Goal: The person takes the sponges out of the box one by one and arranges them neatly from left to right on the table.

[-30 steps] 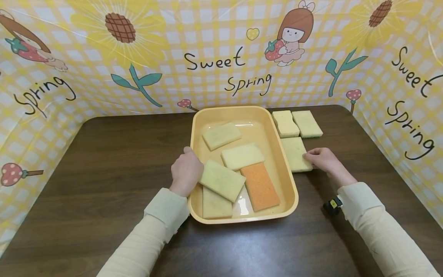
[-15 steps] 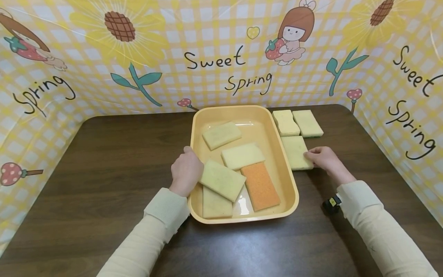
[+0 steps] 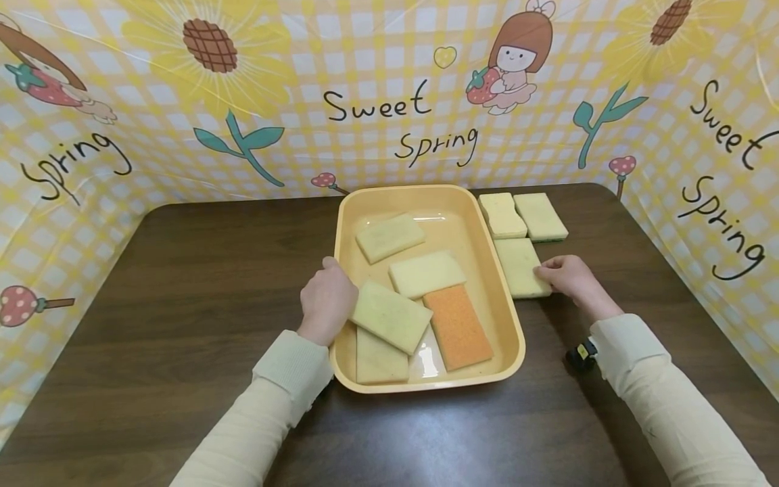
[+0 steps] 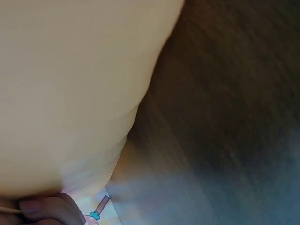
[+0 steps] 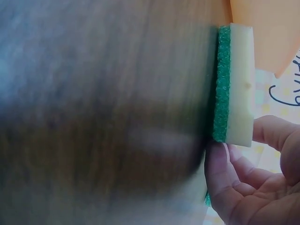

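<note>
Sponge [image 3: 519, 268] nudged slightly away, pinched by right hand [image 3: 569, 276]; left hand [image 3: 327, 301] apparently grips tray [image 3: 459, 233].

My left fingers [image 3: 333, 287] grip the left rim of the yellow tray [image 3: 429, 387], which sits on the dark surface [image 3: 201, 291] with its far end by the far edge. My right fingers [image 3: 550, 270] pinch the right side of a pale sponge [image 3: 519, 267] just beside the tray. Beyond it, toward the far right corner, lie a notched sponge [image 3: 502, 215] and a rectangular sponge [image 3: 540, 216], side by side.

Inside the tray I have five more: a greenish sponge [image 3: 390, 238] nearest the surface's far edge, a cream sponge [image 3: 428, 274] closer to me, an orange sponge [image 3: 458, 327] on the right, and a slanted sponge [image 3: 392, 316] partly covering a lower sponge [image 3: 380, 365].
</note>
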The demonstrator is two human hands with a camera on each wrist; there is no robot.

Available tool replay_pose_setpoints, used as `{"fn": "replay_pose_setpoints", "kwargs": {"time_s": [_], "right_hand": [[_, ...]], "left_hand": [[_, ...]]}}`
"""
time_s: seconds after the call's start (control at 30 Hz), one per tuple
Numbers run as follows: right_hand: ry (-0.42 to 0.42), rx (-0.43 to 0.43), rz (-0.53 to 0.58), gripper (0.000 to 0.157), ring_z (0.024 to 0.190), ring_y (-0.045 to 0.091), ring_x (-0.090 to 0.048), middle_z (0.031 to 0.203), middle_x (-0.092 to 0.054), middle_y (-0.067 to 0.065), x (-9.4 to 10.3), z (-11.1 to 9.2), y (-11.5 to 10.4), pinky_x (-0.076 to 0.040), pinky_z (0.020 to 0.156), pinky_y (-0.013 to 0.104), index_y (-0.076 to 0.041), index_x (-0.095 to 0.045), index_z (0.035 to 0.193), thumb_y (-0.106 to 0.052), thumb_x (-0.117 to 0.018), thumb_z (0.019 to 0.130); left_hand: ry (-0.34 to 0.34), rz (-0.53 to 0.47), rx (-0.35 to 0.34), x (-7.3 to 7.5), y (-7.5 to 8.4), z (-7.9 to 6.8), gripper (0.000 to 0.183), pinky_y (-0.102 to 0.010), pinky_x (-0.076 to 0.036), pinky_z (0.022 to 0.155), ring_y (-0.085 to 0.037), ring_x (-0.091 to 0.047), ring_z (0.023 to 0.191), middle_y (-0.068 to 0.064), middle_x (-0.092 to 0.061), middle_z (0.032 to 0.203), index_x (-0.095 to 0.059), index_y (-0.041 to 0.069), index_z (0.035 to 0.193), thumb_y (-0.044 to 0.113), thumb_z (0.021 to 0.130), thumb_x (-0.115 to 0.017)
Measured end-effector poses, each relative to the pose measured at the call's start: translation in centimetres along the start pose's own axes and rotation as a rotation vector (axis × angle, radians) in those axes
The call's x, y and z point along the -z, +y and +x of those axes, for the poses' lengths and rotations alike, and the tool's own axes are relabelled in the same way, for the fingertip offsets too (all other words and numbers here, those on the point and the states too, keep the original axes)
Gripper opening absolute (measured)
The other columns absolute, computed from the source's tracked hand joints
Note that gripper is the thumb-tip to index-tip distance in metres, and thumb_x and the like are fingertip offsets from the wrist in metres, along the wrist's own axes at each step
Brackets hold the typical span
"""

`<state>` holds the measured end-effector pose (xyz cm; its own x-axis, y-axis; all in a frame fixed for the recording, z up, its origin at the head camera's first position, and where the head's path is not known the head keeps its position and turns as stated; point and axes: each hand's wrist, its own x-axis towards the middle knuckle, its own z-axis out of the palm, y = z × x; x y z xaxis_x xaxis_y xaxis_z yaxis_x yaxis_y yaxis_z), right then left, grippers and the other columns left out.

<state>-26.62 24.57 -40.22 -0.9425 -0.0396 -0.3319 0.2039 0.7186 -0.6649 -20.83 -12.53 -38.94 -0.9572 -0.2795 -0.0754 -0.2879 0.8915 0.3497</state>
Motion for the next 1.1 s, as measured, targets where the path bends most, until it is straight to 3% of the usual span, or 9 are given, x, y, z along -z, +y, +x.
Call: {"fn": "replay_pose_setpoints", "kwargs": {"time_s": [0.2, 0.63, 1.1], "right_hand": [[0.013, -0.007, -0.012, 0.047, 0.070, 0.003, -0.050, 0.094, -0.061, 0.011, 0.03, -0.11, 0.00, -0.045, 0.062, 0.018, 0.017, -0.052, 0.119, -0.024, -0.052, 0.095], [0.007, -0.023, 0.011, 0.047, 0.068, 0.000, -0.054, 0.112, -0.058, 0.025, -0.08, -0.03, -0.04, -0.049, 0.065, 0.018, 0.017, -0.052, 0.120, -0.023, -0.052, 0.095], [0.011, -0.027, 0.029, 0.048, 0.070, 0.001, -0.054, 0.113, -0.056, 0.023, -0.10, -0.09, -0.02, -0.049, 0.066, 0.017, 0.016, -0.050, 0.122, -0.024, -0.052, 0.096]], "left_hand": [[-0.003, 0.000, 0.000, -0.01, 0.05, -0.02, 0.014, -0.049, -0.053, 0.064, -0.038, -0.067, 0.076, -0.024, -0.065, 0.085, -0.045, -0.001, 0.096, 0.011, 0.092, -0.040], [0.006, 0.001, 0.000, 0.04, 0.06, -0.02, 0.015, -0.050, -0.052, 0.066, -0.039, -0.067, 0.079, -0.026, -0.065, 0.087, -0.045, -0.002, 0.096, 0.011, 0.091, -0.040], [0.001, 0.003, 0.003, 0.03, 0.09, -0.01, 0.015, -0.050, -0.053, 0.066, -0.039, -0.067, 0.078, -0.025, -0.065, 0.087, -0.045, -0.002, 0.097, 0.011, 0.092, -0.039]]}}
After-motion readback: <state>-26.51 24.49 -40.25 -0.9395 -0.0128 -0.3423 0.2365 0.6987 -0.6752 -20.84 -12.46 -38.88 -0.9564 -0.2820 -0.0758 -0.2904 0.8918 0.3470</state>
